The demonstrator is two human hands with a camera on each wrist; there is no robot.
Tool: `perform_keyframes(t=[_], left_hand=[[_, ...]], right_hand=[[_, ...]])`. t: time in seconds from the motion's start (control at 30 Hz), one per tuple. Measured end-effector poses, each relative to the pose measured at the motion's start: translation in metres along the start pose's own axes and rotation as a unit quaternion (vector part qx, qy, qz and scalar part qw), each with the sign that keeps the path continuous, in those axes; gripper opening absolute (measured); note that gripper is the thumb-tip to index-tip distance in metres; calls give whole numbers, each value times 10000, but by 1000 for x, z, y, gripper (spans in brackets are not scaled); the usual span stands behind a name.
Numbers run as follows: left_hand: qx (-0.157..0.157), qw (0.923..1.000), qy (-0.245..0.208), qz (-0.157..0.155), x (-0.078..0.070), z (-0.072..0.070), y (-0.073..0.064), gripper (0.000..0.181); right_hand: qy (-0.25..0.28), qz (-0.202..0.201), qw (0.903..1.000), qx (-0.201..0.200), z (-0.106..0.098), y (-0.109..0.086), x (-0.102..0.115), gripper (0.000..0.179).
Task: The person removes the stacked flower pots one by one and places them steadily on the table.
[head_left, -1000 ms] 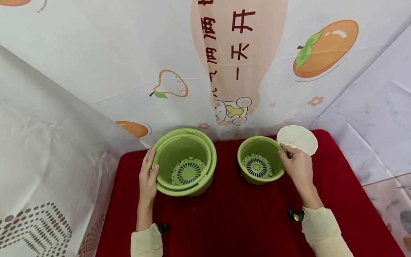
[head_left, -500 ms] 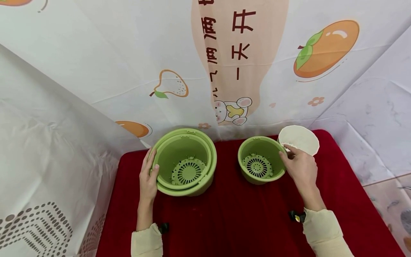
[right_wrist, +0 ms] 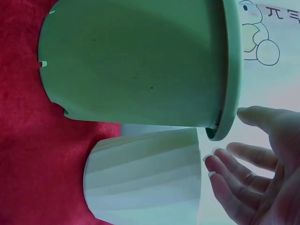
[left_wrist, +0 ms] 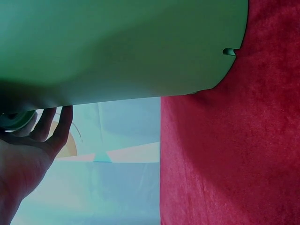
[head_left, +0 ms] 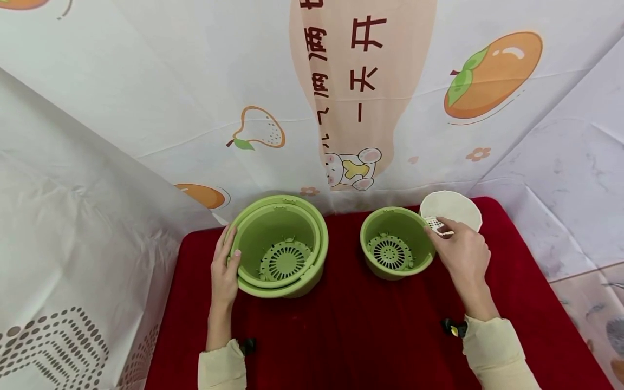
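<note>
Two nested round green plastic pots (head_left: 283,290) stand at the left, with slotted bottoms. My left hand (head_left: 224,273) rests against their left side, its fingers fairly straight and its thumb at the rim. A smaller green pot (head_left: 397,273) stands to the right, also slotted at the bottom. My right hand (head_left: 463,252) is at its right rim; in the right wrist view the thumb touches this rim and the other fingers are loosely bent, with nothing between them. Just behind that hand is a white faceted pot (right_wrist: 145,176), partly hidden by the fingers in the head view.
A red cloth (head_left: 351,325) covers the table. A printed white curtain (head_left: 195,108) hangs close behind the pots, and more pale sheeting is at both sides. A strip of red cloth separates the nested pots from the small green one.
My right hand has shifted slightly right and turned, uncovering more of the white pot's perforated bottom. The white pot moved slightly right, then back left. My left hand stays in place.
</note>
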State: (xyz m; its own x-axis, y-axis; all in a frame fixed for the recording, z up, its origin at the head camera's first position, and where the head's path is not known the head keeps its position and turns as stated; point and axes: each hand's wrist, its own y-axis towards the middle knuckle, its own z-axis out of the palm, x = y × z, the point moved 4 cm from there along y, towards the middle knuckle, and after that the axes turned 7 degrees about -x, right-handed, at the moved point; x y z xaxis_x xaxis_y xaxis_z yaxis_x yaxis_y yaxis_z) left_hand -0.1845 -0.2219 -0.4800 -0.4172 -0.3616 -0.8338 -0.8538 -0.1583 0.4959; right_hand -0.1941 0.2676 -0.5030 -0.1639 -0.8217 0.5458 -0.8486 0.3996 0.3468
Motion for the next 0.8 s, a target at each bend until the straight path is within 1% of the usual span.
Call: perform_keyframes(t=[0.13,0.33,0.47,0.67,0.8], left_hand=[[-16,10000,29,-6,-1,0,0,48],[-31,9999,47,85,-1,1,0,47],[-28,10000,-6,49,-2,2,0,47],[-56,10000,-34,-35,0,0,-1,49],[-45,10000,-63,58,-1,1,-1,48]], right_hand=[[67,-122,9999,-48,-1,3,4,44],[174,-374,9989,-219,-2,8,12,44],[317,-503,9978,-280,-1,10,17,44],[536,-733,9956,-241,2,12,25,43],[658,-942,9928,-326,3,13,31,41]])
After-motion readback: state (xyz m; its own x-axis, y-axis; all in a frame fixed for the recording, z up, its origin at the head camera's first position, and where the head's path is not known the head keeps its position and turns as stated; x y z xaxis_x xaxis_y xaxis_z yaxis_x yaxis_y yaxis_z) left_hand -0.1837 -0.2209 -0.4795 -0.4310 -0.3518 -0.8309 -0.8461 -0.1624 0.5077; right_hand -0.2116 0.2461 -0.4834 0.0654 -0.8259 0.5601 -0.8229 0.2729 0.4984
